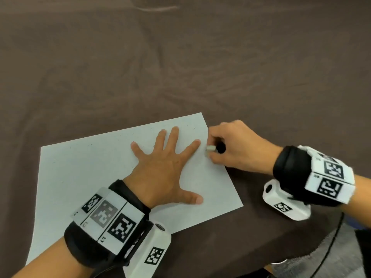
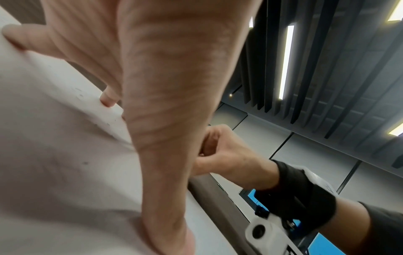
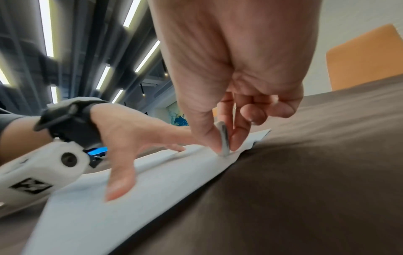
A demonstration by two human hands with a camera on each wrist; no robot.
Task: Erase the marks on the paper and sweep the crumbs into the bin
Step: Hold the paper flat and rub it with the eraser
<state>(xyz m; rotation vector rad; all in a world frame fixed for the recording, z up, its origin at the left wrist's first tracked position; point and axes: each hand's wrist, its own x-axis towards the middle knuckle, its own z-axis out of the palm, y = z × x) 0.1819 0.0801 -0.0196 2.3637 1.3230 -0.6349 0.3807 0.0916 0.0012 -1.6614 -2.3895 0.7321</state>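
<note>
White rectangular sheet of paper (image 1: pixel 84 177) lies flat on the brown cloth-covered table (image 1: pixel 180 67), rotated so its far corner points up-right, near edge toward the person. Faint short pencil marks (image 1: pixel 132 134) are scattered along the far part of the sheet; too small to read in detail. In the left wrist view a few small dark specks (image 2: pixel 85 162) sit on the paper, can't tell if they're crumbs or marks.

Small pale grey block eraser (image 1: pixel 210 148) is at the sheet's right edge, its lower end touching the paper (image 3: pixel 224 151). Right hand (image 1: pixel 234 147) pinches it between thumb and fingertips, the other fingers curled in; narrow grip, holding the eraser roughly upright in the right wrist view.

Left hand (image 1: pixel 164 173) is pressed palm-down on the middle-right of the paper, fingers straight and spread wide, thumb out toward the near-right edge. It holds nothing, just rests flat on the sheet. Its index fingertip is just beside the eraser.

Both wrists carry black straps with white marker blocks (image 1: pixel 108 215) bearing black-and-white square codes, plus white camera housings (image 1: pixel 285 201). Right wrist rests on the cloth off the paper's right edge.

An orange chair back (image 3: pixel 366 58) is behind the table in the right wrist view. Ceiling strip lights (image 2: pixel 286 62) show overhead.
</note>
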